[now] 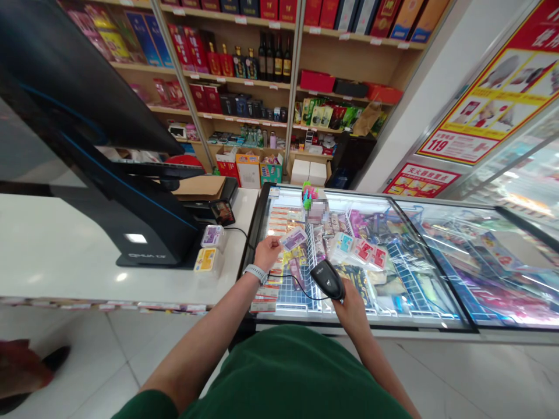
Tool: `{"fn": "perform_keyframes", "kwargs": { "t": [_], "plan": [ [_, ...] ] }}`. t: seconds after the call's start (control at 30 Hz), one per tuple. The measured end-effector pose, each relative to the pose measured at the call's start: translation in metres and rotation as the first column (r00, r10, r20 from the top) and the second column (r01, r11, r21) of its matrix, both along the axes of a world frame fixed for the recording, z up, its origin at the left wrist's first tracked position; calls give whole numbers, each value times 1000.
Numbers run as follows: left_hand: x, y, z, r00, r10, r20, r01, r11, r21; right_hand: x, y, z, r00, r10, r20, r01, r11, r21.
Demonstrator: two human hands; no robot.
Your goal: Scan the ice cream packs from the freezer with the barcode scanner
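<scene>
My left hand [267, 254], with a watch on its wrist, pinches the near edge of a pack with a purple and white label [293, 238] over the freezer's glass top. In my right hand [351, 305] is a black barcode scanner [327, 280], its head tilted up toward the pack. The scanner's cable [301, 288] loops left past my left wrist. Right of the scanner, clear plastic boxes with a blue label [344, 242] and red labels [371, 254] rest on the glass. Two similar boxes, purple-labelled [213, 236] and yellow-labelled [207, 260], stand on the white counter at left.
A large black monitor [144, 215] stands on the counter [65, 233]. A chest freezer [437, 326] of packaged goods stretches right. A colourful toy-like item [309, 195] sits at the glass's far edge. Stocked shelves [248, 81] rise behind. Part of another person's foot [55, 356] shows lower left.
</scene>
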State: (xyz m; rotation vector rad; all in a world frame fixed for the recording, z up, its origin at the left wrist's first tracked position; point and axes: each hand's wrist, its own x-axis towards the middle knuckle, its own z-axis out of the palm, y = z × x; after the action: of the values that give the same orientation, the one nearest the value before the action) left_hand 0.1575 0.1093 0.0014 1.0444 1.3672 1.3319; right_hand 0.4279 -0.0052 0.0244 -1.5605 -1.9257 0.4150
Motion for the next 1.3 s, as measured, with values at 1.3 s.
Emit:
{"fn": "perform_keyframes", "kwargs": {
  "t": [1.3],
  "plan": [
    [2, 11, -18, 1000, -18, 19, 18, 1000, -1, 2, 4, -1, 1000, -23, -10, 23, 999, -28]
  ]
}}
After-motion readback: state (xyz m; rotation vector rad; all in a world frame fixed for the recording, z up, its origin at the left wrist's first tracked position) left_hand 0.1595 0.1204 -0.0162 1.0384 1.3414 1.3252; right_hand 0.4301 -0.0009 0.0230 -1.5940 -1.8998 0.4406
